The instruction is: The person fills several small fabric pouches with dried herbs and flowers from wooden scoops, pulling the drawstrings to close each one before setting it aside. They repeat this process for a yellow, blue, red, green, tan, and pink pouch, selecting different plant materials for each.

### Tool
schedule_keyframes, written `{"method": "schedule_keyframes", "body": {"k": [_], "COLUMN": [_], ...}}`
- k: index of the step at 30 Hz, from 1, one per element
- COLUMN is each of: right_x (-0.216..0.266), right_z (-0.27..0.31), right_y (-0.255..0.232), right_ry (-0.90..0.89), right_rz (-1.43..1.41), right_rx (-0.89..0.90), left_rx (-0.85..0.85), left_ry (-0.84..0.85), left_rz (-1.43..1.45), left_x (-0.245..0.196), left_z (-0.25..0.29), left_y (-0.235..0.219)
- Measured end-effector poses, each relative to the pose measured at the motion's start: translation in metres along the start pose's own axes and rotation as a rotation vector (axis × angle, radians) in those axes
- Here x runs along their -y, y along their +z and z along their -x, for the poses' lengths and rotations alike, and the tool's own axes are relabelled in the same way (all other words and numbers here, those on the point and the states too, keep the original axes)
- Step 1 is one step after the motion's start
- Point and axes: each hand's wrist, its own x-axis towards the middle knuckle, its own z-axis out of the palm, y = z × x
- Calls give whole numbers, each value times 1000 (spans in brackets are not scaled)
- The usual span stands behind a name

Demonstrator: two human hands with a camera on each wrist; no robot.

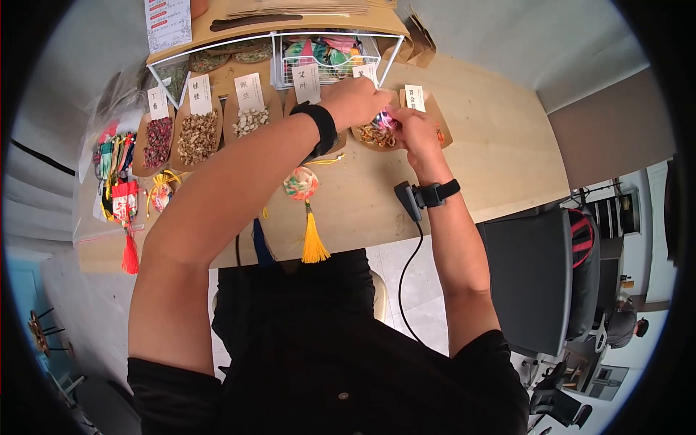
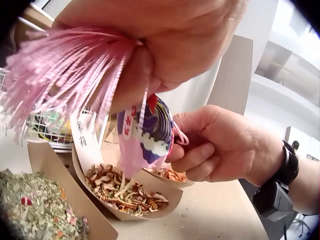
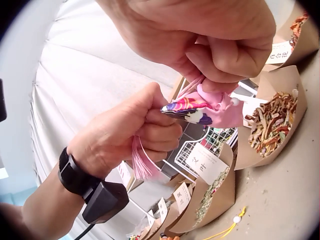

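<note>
Between both hands hangs a small pink and purple patterned drawstring pouch (image 2: 145, 137) with white and red bits. My left hand (image 3: 132, 127) grips the pouch's tasselled end with curled fingers, and the pink tassel (image 2: 70, 70) spills out below that fist. My right hand (image 2: 220, 145) pinches the pink cords (image 3: 192, 86) near the pouch's gathered neck. In the head view the pouch (image 1: 386, 120) is partly covered by the fingers. It overlaps a paper tray (image 1: 375, 144) of dried brown slices (image 3: 272, 122), over which both hands are raised.
Labelled paper trays of dried herbs run leftward, including dark red buds (image 1: 157, 141) and brown bits (image 1: 197, 136). Behind them stand a white wire rack (image 1: 402, 47) and basket. Finished-looking pouches with a yellow tassel (image 1: 315, 239) and red tassel (image 1: 130, 255) lie near the front edge.
</note>
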Motion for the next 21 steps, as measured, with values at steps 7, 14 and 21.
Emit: {"method": "schedule_keyframes", "body": {"k": [7, 14, 21], "right_x": [-8, -7, 6], "right_z": [-1, 10, 31], "right_y": [1, -1, 12], "right_ry": [10, -29, -236], "right_rz": [-5, -21, -10], "right_rx": [-32, -45, 14], "left_rx": [128, 220, 334], "left_ry": [95, 61, -141], "left_rz": [39, 87, 378], "left_x": [-3, 10, 34], "left_z": [3, 6, 47], "left_y": [-15, -40, -64]}}
